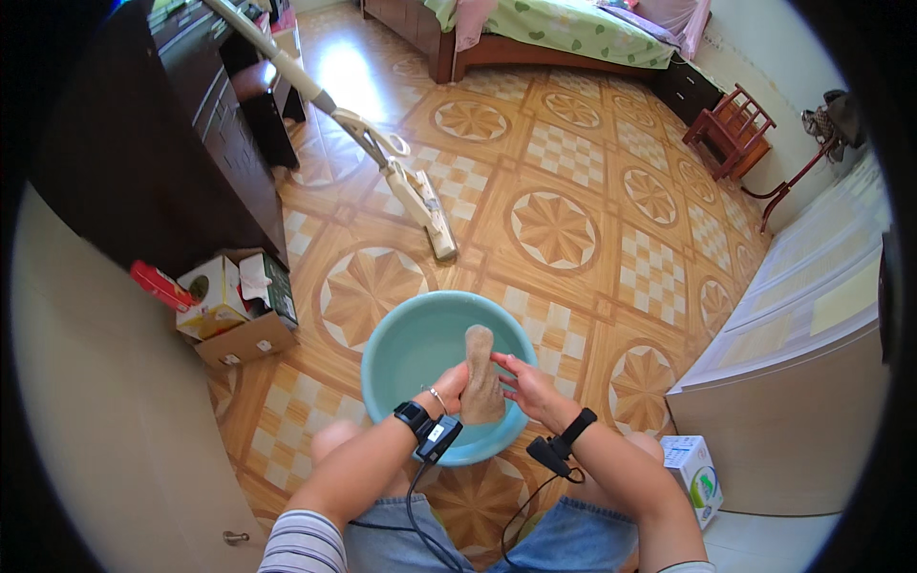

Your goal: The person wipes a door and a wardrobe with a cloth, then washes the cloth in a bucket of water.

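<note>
A long beige cloth (482, 382), rounded at its far end and wider toward me, hangs over a light blue basin (380, 329) of water. At its left edge, my left hand (451, 387) is closed on it, with the fingers partly hidden behind. My right hand (528, 387) is open on the other side; its fingers are apart and reach to the cloth's right edge. Both hands are above the water, inside the basin's rim. Bands with small dark devices and cables are on both wrists.
A beige flat mop (420, 205) stands tilted beyond the basin. An open cardboard box (246, 344) with packages is on the left by a dark cabinet (162, 162). A white box (693, 477) sits near my right knee. Farther back are a bed (564, 33) and a small wooden chair (731, 129).
</note>
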Action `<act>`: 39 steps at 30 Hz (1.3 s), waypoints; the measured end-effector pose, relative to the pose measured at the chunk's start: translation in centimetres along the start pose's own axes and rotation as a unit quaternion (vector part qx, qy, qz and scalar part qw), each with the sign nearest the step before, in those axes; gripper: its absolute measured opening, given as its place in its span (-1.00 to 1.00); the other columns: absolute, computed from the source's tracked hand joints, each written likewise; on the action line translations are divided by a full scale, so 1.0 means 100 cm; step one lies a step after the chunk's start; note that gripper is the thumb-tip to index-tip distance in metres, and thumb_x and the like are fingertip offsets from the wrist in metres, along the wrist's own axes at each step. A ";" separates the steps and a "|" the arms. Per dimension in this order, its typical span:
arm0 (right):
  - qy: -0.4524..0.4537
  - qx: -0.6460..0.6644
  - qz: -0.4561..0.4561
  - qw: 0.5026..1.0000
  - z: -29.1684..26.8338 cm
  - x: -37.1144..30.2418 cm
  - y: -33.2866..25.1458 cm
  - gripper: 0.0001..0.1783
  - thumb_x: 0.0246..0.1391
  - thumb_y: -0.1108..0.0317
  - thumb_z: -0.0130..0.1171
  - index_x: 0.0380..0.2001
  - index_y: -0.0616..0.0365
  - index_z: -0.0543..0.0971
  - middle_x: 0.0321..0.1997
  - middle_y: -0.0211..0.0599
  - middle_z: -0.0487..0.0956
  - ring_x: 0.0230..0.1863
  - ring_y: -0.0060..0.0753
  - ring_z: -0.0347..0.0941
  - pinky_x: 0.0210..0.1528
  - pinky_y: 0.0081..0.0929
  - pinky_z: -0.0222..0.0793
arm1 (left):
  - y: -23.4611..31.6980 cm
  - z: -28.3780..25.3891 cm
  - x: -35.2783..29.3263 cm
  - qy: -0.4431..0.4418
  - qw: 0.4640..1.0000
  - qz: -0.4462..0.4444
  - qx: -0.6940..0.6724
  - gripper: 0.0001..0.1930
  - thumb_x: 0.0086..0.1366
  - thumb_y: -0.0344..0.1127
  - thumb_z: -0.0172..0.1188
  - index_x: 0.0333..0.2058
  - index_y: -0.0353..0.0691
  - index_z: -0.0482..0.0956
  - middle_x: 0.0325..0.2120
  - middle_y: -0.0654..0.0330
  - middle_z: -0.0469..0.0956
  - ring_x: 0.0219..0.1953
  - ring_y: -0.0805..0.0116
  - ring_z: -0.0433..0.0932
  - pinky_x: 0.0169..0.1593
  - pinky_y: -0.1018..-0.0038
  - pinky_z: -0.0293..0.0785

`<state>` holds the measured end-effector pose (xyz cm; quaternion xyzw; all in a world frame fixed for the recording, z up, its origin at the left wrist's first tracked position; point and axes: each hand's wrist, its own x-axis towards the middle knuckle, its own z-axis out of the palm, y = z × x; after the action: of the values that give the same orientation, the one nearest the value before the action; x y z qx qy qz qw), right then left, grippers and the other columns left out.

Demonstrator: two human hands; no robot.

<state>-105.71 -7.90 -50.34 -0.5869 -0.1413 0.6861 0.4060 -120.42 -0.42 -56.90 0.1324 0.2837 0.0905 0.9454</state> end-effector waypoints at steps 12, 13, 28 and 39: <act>0.101 -0.177 -0.159 0.966 -0.027 -0.012 -0.006 -0.68 0.00 0.43 0.22 -0.14 0.11 0.45 -0.34 -0.39 0.49 -0.39 -0.51 0.46 -0.39 -0.47 0.40 | 0.015 0.025 0.020 0.146 0.953 0.082 0.252 -0.91 0.24 -0.45 0.08 -0.27 -0.15 0.42 -0.41 0.24 0.51 -0.38 0.38 0.52 -0.37 0.40 0.52; 0.100 -0.169 -0.153 0.969 -0.034 -0.008 0.002 -0.68 0.00 0.43 0.22 -0.14 0.11 0.45 -0.34 -0.39 0.49 -0.39 -0.51 0.46 -0.39 -0.47 0.40 | 0.013 0.024 0.023 0.159 0.926 0.097 0.328 -0.89 0.22 -0.46 0.09 -0.26 -0.15 0.42 -0.42 0.24 0.51 -0.43 0.40 0.50 -0.43 0.43 0.49; 0.003 -0.255 -0.230 0.939 -0.052 0.029 0.009 -0.79 0.03 0.30 0.08 -0.58 0.17 0.39 -0.61 -0.42 0.41 -0.51 -0.60 0.31 -0.44 -0.56 0.26 | 0.037 -0.008 -0.034 0.395 0.716 0.176 0.549 -0.91 0.08 -0.40 0.07 -0.49 -0.28 0.49 -0.50 -0.02 0.56 -0.40 0.13 0.54 -0.29 0.30 0.43; 0.185 -0.412 -0.279 0.847 -0.053 0.066 0.033 -0.73 0.10 0.22 0.13 -0.48 0.18 0.36 -0.60 -0.34 0.47 -0.51 -0.39 0.47 -0.45 -0.34 0.37 | 0.046 -0.008 -0.055 0.390 0.537 -0.178 0.726 -0.67 0.10 -0.22 0.06 -0.28 -0.33 0.64 -0.33 -0.09 0.63 -0.17 0.03 0.62 -0.05 0.29 0.49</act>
<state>-101.99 -6.67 -58.55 -0.7523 -0.4909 0.3011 0.3200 -125.86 2.72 -53.39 0.6718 0.6107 -0.2742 0.3171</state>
